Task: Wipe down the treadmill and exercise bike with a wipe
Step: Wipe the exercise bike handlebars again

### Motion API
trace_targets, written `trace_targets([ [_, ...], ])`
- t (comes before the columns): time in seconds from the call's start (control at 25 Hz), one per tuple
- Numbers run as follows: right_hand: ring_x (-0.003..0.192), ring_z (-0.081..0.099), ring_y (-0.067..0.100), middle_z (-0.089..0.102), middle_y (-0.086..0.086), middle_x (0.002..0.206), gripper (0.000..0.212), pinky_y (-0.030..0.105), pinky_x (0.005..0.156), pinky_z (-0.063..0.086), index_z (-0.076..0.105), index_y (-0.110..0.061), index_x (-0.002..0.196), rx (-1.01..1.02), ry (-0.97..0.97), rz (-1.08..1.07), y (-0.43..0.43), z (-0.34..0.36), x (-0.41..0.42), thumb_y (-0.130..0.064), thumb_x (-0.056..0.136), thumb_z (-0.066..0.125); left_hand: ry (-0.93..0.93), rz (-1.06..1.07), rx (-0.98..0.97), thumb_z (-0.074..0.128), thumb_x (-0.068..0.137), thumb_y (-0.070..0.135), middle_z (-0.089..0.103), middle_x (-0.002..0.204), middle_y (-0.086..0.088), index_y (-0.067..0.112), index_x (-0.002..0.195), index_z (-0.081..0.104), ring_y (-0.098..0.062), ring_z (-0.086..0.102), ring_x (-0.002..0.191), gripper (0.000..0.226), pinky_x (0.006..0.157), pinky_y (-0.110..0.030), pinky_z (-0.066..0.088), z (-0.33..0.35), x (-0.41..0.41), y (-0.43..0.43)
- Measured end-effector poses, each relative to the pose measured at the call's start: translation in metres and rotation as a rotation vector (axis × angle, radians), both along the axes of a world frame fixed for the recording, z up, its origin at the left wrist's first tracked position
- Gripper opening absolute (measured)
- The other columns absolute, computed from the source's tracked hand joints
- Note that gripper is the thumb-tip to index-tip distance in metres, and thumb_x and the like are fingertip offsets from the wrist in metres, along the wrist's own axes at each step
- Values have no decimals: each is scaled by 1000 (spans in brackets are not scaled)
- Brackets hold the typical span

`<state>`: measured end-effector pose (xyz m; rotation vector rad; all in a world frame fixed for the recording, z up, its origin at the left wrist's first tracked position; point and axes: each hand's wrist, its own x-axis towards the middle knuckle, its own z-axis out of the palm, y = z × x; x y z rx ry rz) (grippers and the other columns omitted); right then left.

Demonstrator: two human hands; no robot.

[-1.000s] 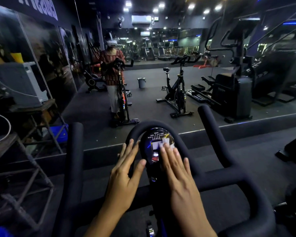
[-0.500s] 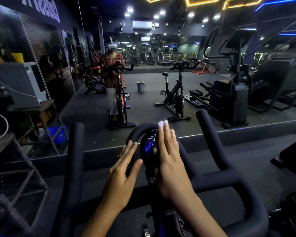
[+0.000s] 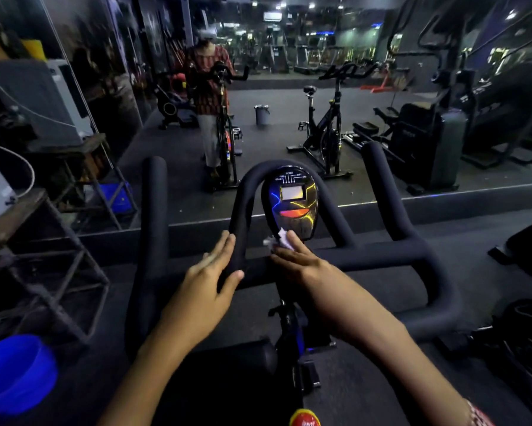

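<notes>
Pressing on the white wipe (image 3: 279, 240), the right hand (image 3: 301, 263) sits at centre frame with fingers extended and nearly straight, not clenched. The wipe is crumpled under the fingertips, against the lower left edge of the console (image 3: 292, 198) of the exercise bike (image 3: 381, 256). Part of the wipe shows beyond the fingertips.

The left hand (image 3: 206, 281) lies left of centre, fingers straight and released, resting along the left leg of the padded handlebar loop (image 3: 249, 186); the thumb lies across the near side of that leg. No object is held in this hand.

The console display faces the camera inside the loop. A red knob (image 3: 304, 419) is at the bottom edge. A blue bucket (image 3: 15, 373) is at lower left. A wall mirror (image 3: 289, 118) fills the upper frame, reflecting gym machines.
</notes>
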<state>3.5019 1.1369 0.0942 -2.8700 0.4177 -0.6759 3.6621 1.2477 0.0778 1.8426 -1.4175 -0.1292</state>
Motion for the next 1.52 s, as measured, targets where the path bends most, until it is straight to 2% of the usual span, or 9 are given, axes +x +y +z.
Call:
trace_targets([
  [0.08, 146, 11, 21, 10, 6, 160, 63, 36, 114, 29, 28, -6, 149, -19, 24, -16, 12, 6, 6, 4, 87, 34, -38, 43, 6, 63, 89, 11, 31, 148, 7, 15, 143, 38, -21, 30, 139, 60, 110, -14, 15, -3, 0, 14],
  [0.2, 144, 22, 30, 17, 12, 157, 65, 49, 114, 23, 30, -1, 147, -90, 51, 103, 24, -6, 30, 2, 83, 40, -106, 63, 42, 65, 87, 8, 40, 146, -7, 8, 140, 41, -15, 31, 137, 59, 110, -12, 9, -4, -3, 24],
  [0.4, 148, 5, 25, 8, 6, 160, 63, 30, 117, 0, 14, -11, 151, -60, 241, 26, 9, 4, -2, -1, 91, 32, -136, 76, 71, 62, 91, 19, 28, 152, 0, 14, 142, 42, -20, 24, 142, 55, 115, -24, 16, 5, -21, 21],
  [0.72, 120, 51, 33, 40, 6, 146, 66, 42, 89, 46, 33, -21, 142, 1, 263, -479, -33, 18, -75, 5, 82, 37, -131, -107, 52, 59, 93, 18, 27, 153, -6, 3, 142, 37, -15, 19, 144, 56, 108, -9, 2, 7, -63, -20],
  [1.0, 136, 19, 54, 25, 45, 141, 95, 51, 112, 29, 26, 23, 135, 165, -7, -513, 24, -18, -18, -5, 63, 81, -103, -114, 21, 66, 88, 11, 32, 149, -8, 0, 138, 42, -12, 20, 140, 56, 112, -18, 9, 2, -62, -17],
  [1.12, 144, -14, 19, -10, 13, 158, 68, 16, 115, 0, 3, -4, 150, 254, -32, -353, 52, -29, -26, 0, 96, 44, -83, -119, 25, 63, 91, 20, 29, 151, -3, 6, 139, 42, -12, 18, 142, 55, 116, -24, 10, 0, -62, -9],
  [1.24, 144, 22, 19, 19, 5, 159, 65, 24, 103, 36, 20, -18, 152, 253, 110, -345, 68, -21, -45, -3, 95, 47, -84, -123, 56, 46, 84, 43, 28, 152, 1, 9, 139, 45, -2, 13, 137, 64, 113, -19, 7, 0, -64, 0],
  [1.36, 117, 49, 29, 54, 7, 125, 67, 34, 75, 39, 28, -23, 147, 91, 256, -510, 66, 4, -54, -22, 90, 61, -70, -139, 109, 41, 88, 48, 25, 153, 5, 12, 139, 45, 3, 9, 137, 63, 112, -16, 2, 0, -64, 12],
  [1.52, 112, 53, 42, 56, 23, 120, 42, 47, 89, 52, 60, 1, 118, 186, -53, -386, 70, -30, -43, -5, 77, 68, -53, -156, 119, 51, 95, 40, 32, 151, 2, 11, 137, 48, 3, 12, 136, 51, 111, -14, 4, -1, -61, 26],
])
